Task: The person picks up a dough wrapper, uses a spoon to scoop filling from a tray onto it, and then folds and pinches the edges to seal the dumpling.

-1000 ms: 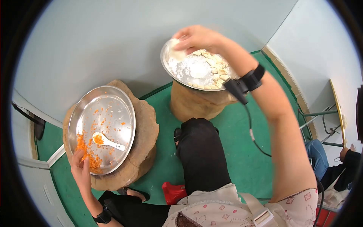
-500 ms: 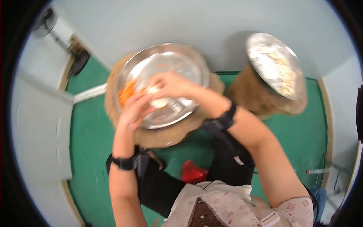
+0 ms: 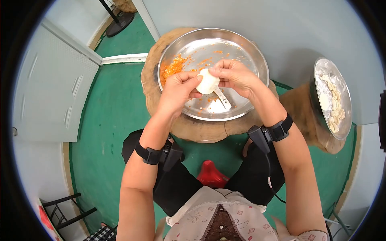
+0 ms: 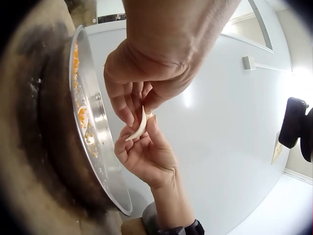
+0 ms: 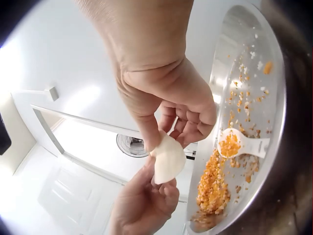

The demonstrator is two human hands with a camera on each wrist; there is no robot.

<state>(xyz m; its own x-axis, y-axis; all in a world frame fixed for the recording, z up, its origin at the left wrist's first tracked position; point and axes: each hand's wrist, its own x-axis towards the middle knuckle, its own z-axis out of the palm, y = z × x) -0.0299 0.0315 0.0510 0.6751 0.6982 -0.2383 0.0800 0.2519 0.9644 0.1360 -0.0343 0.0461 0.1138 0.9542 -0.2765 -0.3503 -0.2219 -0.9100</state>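
A round white dumpling wrapper [image 3: 208, 83] is stretched between both hands above a large round metal tray [image 3: 260, 64]. My left hand [image 3: 177, 91] pinches its left edge between thumb and fingers. On the opposite edge, the thumb and fingers of my right hand [image 3: 238, 77] pinch it too. From the side, in the left wrist view, the wrapper [image 4: 138, 128] looks thin and slightly curved. Chopped orange filling [image 3: 173, 69] is heaped at the tray's left side. A white spoon [image 5: 254, 146] with filling in its bowl lies in the tray; the hands partly cover it in the head view.
The tray stands on a wooden stump [image 3: 201, 133]. To the right, a second metal tray [image 3: 342, 86] on another stump [image 3: 299, 106] holds several folded dumplings [image 3: 335, 105] and white flour. A wall [image 3: 281, 32] rises behind both. Something red [image 3: 211, 176] sits between the legs.
My right hand has come from the dumpling tray to the filling tray with a wrapper. My left hand has left the filling's edge and joined it on the wrapper. The head view has swung.
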